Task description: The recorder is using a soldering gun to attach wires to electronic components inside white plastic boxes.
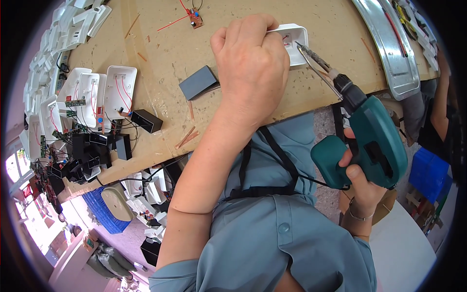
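My left hand (250,63) grips a small white plastic housing (296,41) with red wires inside, holding it on the wooden bench (165,48). My right hand (362,177) is wrapped around the handle of a teal pistol-grip soldering gun (374,138). Its metal tip (302,48) reaches up and left into the open housing, close to my left fingers. A dark grey flat block (198,82) lies on the bench just left of my left wrist.
A row of open white housings (99,92) with red wires, green boards and black boxes (97,146) crowds the bench's left side. A small circuit board (196,19) lies at the top. A long metal tray (394,48) sits at the right, with another person's arm (440,104) beyond.
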`<action>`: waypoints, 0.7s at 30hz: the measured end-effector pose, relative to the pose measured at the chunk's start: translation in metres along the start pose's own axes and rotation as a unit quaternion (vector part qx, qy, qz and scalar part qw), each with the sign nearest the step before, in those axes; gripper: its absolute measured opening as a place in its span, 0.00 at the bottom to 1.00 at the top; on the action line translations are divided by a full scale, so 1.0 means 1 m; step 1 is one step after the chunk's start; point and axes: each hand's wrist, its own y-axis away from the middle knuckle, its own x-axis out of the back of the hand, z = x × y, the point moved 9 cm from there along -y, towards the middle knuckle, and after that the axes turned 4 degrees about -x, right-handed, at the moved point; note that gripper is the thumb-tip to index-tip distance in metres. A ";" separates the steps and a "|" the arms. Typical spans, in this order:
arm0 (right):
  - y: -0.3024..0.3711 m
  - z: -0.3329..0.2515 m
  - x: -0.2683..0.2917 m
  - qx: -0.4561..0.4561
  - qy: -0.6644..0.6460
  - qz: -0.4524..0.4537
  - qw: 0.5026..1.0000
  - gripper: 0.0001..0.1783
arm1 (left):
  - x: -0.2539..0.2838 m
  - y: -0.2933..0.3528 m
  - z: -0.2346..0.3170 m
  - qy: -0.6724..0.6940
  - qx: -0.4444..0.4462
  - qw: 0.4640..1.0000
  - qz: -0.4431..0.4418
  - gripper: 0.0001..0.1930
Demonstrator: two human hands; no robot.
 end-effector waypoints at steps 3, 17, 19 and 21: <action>0.002 -0.002 0.005 0.003 -0.019 0.009 1.000 0.37 | -0.002 -0.003 -0.003 0.012 0.013 1.000 -0.004 0.04; 0.004 -0.007 0.020 0.093 -0.057 0.046 0.993 0.35 | 0.024 -0.002 -0.009 -0.027 0.049 0.997 0.052 0.12; 0.005 -0.007 0.015 0.116 -0.087 0.012 0.989 0.33 | -0.006 0.005 -0.021 0.100 0.115 0.976 -0.158 0.13; 0.006 -0.008 0.019 0.133 -0.070 0.022 0.988 0.32 | -0.002 0.009 -0.023 0.117 0.126 0.976 -0.133 0.13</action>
